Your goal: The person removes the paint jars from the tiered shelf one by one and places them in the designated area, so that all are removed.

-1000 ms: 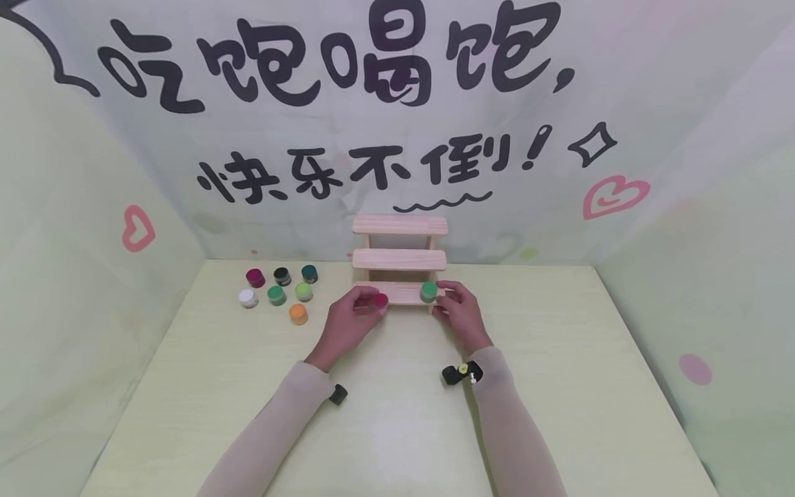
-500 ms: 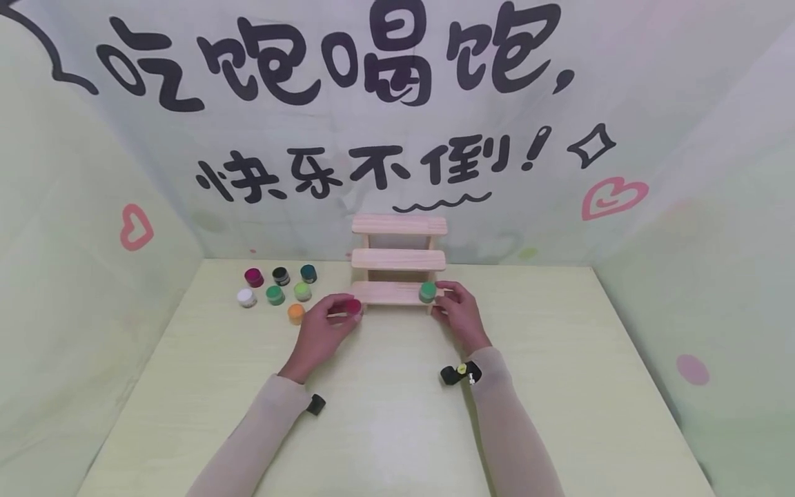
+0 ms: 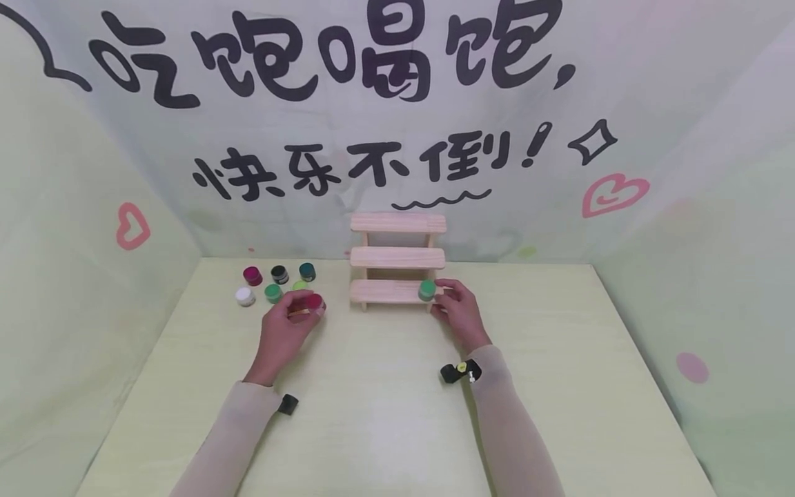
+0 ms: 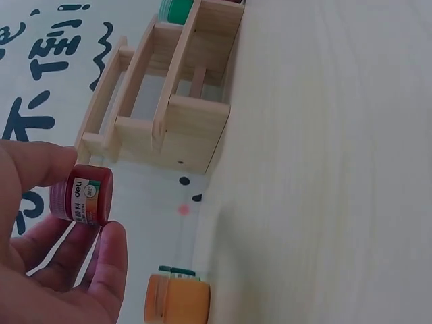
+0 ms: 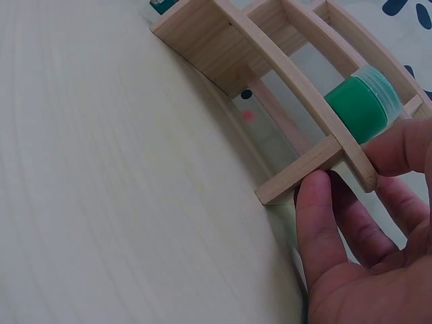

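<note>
My left hand holds a small red paint jar between thumb and fingers, above the table's left part. In the left wrist view the red jar lies tilted on its side, its label showing. A three-step wooden stand is at the back of the table. On the right end of its lowest step sits a green paint jar. My right hand grips that end of the stand. In the right wrist view its index finger lies close beside the green jar.
Several paint jars stand at the back left, among them a white jar, a black jar and a teal jar. An orange jar shows in the left wrist view. A printed cloth hangs behind the table.
My left hand has moved left, away from the stand, carrying the red paint jar, and now covers the orange jar in the head view. My right hand has stayed at the stand.
</note>
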`<state>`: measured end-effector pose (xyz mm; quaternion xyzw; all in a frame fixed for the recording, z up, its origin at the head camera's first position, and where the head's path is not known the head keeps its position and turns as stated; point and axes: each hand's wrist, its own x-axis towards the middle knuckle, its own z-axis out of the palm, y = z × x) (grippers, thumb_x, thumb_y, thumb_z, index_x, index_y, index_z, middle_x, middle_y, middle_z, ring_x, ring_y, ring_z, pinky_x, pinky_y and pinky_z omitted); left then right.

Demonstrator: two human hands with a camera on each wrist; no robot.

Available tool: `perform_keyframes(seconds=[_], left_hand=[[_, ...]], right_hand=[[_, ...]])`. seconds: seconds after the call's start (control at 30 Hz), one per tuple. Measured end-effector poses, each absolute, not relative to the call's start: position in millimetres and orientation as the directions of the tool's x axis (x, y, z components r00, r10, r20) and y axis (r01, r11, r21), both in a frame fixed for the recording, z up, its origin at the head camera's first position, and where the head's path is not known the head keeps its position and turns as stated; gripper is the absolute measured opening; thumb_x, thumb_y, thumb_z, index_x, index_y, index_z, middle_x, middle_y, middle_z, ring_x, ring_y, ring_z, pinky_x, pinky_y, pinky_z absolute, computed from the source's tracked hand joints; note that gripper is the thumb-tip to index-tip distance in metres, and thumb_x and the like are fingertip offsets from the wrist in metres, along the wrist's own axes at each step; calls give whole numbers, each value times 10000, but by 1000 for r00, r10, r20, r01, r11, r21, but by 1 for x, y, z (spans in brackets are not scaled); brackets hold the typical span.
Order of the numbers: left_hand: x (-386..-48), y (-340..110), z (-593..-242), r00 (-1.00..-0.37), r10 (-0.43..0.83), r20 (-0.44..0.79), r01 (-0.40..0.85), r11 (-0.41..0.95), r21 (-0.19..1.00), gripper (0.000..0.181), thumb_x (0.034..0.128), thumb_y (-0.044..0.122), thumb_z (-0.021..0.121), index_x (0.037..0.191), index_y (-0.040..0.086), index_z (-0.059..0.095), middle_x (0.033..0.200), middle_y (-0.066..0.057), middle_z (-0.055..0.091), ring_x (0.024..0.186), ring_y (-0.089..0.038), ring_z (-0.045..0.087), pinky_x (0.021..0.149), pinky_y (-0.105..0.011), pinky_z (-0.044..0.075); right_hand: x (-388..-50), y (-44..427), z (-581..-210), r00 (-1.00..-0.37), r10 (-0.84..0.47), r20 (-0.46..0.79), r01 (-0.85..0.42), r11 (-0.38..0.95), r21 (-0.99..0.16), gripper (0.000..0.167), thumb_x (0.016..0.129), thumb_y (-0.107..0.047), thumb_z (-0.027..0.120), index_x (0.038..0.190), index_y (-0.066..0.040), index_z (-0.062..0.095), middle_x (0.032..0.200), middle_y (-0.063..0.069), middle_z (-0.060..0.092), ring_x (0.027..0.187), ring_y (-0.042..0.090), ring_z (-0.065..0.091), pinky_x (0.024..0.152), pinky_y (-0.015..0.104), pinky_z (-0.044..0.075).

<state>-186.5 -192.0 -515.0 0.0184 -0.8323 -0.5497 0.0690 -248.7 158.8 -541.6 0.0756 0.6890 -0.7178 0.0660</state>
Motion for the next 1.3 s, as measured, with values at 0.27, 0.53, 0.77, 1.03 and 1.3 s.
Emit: perform_keyframes(seconds=[0.27, 0.53, 0.77, 1.03, 1.3], left_hand=[[-188, -220, -519, -975, -184, 123, 36, 415, 909, 449, 735, 439, 671, 1132, 283, 530, 1048, 91, 555, 941, -109, 546, 729, -191, 491], [-185, -245, -521, -966, -247, 72, -46, 443, 895, 482, 741, 457, 657, 1160, 263, 517, 1078, 84, 541, 979, -119, 528, 744, -227, 493], [-188, -268, -528, -954, -301, 13, -144, 493, 858, 511, 735, 491, 644, 1164, 253, 502, 1068, 77, 550, 986, -122, 525, 787, -298, 484], [-185, -285, -536, -940, -333, -68, -240, 507, 828, 630, 715, 559, 627, 1235, 239, 470, 1104, 25, 545, 1029, -182, 499, 879, -402, 389], [-189, -292, -543, -944, -308, -118, -273, 530, 803, 621, 734, 528, 625, 1248, 217, 467, 1118, -18, 540, 1033, -215, 492, 864, -425, 418]], right_hand=[[-249, 159, -540, -980, 8, -200, 199, -46, -979, 311, 833, -121, 593, 1131, -201, 559, 1001, 157, 533, 897, 265, 571, 759, 343, 504], [-248, 159, -537, -981, 9, -196, 195, -48, -980, 306, 835, -120, 588, 1126, -208, 559, 997, 156, 532, 907, 267, 569, 773, 356, 499], [-248, 159, -536, -980, 9, -196, 196, -48, -979, 315, 831, -111, 591, 1132, -197, 558, 1002, 162, 538, 909, 273, 570, 769, 351, 500], [-247, 158, -536, -982, 11, -189, 188, -63, -980, 309, 819, -85, 586, 1111, -184, 566, 979, 169, 540, 891, 275, 576, 762, 348, 502], [-246, 157, -535, -983, 10, -182, 181, -51, -982, 315, 819, -103, 592, 1124, -173, 558, 979, 166, 543, 889, 271, 579, 764, 356, 502]])
